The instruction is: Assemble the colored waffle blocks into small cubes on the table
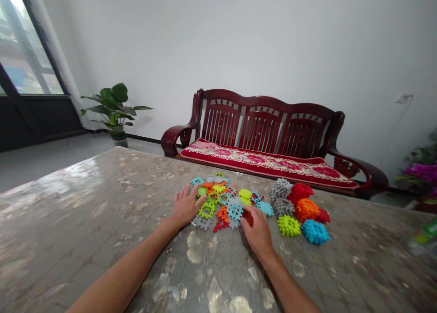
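A heap of flat, toothed plastic tiles (221, 197) in teal, orange, green, grey and red lies spread on the marble-patterned table (102, 203). My left hand (184, 206) rests flat on the table at the heap's left edge, fingers stretched out and touching green and grey tiles. My right hand (257, 231) lies at the heap's near right side, fingers curled over a dark red tile (247, 217). To the right sit several built cubes: grey (280, 189), red (299, 192), orange (306, 209), lime green (288, 225) and blue (314, 231).
Behind the table stands a dark wooden bench (266, 130) with a red patterned cushion. A potted plant (114, 108) is by the window at the left. Purple flowers (425, 171) show at the right edge, and a green object (428, 233) lies on the table's far right.
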Tool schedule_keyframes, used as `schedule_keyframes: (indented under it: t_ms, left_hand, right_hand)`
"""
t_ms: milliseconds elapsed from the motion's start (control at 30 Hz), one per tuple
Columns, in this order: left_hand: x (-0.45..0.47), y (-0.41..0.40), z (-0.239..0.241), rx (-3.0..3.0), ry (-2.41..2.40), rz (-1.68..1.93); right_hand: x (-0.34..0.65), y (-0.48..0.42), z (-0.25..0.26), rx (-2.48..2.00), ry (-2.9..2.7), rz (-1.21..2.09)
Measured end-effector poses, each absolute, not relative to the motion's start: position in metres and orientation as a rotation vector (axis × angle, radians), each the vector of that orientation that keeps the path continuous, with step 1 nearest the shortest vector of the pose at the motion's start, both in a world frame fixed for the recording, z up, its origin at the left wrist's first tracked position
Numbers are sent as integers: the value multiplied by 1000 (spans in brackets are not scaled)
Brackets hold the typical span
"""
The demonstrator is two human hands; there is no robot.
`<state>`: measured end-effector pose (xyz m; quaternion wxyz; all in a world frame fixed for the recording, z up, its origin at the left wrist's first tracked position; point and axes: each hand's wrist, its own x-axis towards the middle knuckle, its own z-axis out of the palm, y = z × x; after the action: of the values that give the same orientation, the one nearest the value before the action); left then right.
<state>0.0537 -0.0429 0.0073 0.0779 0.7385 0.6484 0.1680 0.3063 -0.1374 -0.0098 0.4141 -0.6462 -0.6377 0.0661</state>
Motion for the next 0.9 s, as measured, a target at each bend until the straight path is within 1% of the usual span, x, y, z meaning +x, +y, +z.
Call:
schedule_keyframes:
  t_ms: [167, 333, 533, 600, 700, 900]
  left_hand:
    - [71, -41, 4, 2228, 1964, 522]
    - [85, -36, -3, 2219, 1958, 591]
    - [62, -24, -9, 2115, 1659, 867]
    - [45, -23, -7, 2010, 1762, 959]
    - [26, -24, -4, 1950, 1967, 871]
    - [30, -21, -3, 2220, 1944, 667]
  right_hand:
    - [310, -130, -20, -1500, -1676, 260]
    - [308, -132, -19, -1474, -1790, 277]
    - [307, -131, -17, -1453, -1824, 311]
    - [307, -130, -17, -1440, -1807, 318]
    - [307, -128, -19, -1430, -1766, 330]
    - [306, -132, -16, -1484, -1646, 275]
